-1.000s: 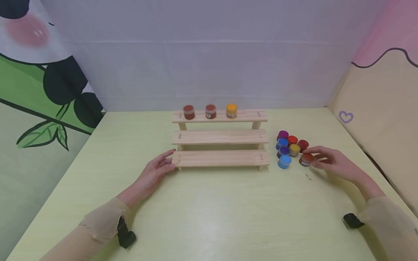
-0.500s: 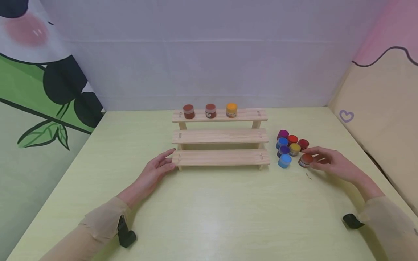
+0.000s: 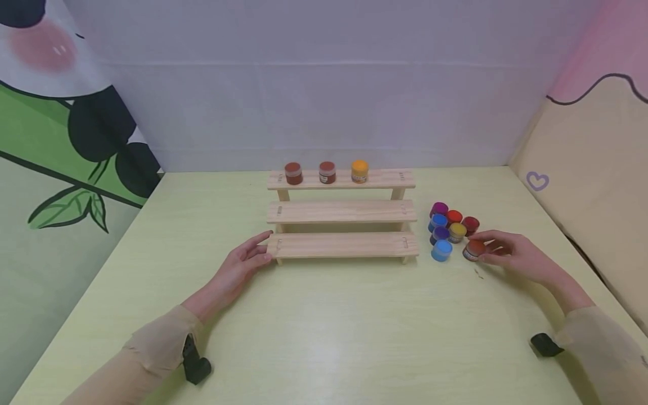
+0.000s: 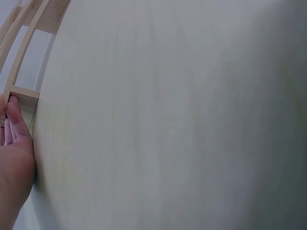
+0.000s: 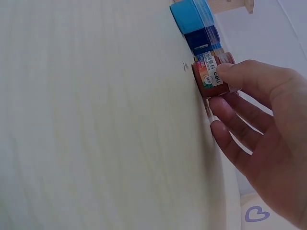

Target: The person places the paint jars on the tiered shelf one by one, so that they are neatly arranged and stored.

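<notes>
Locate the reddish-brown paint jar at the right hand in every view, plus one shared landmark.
Head: right of centre, the reddish-brown paint jar at the right hand.
Left wrist: not in it.
Right wrist: upper right, pinched in the fingers.
Landmark: wooden rack; head centre, left wrist top left, right wrist top-right edge.
</notes>
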Available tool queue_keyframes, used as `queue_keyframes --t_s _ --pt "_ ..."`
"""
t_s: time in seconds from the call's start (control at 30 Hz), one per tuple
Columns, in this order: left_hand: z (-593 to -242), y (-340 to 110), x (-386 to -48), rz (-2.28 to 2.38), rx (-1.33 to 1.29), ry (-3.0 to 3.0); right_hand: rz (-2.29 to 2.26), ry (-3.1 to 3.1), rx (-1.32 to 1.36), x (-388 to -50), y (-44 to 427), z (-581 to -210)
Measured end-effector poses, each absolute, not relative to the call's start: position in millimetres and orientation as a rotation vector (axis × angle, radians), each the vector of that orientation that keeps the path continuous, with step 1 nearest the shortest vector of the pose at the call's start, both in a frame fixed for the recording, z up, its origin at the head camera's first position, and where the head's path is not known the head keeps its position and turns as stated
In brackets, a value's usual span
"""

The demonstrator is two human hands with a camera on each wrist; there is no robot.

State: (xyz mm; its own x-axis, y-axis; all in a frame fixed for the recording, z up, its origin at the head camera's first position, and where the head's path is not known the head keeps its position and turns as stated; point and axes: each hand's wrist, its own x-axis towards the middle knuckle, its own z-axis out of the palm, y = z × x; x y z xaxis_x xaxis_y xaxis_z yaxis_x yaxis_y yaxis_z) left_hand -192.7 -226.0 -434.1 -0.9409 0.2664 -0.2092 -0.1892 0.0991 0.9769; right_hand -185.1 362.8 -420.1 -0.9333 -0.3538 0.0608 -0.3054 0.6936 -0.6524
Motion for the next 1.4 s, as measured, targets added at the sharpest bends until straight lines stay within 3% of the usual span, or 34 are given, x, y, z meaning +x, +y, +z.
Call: queue_keyframes --t_s 0.8,1.4 --pt "-436 -226 -193 1.888 0.074 2.081 -1.059 2.943 -0.599 -197 353 -389" --pt "-435 -226 -192 1.902 0.08 2.067 -1.113 2.999 -0.468 -216 329 -360"
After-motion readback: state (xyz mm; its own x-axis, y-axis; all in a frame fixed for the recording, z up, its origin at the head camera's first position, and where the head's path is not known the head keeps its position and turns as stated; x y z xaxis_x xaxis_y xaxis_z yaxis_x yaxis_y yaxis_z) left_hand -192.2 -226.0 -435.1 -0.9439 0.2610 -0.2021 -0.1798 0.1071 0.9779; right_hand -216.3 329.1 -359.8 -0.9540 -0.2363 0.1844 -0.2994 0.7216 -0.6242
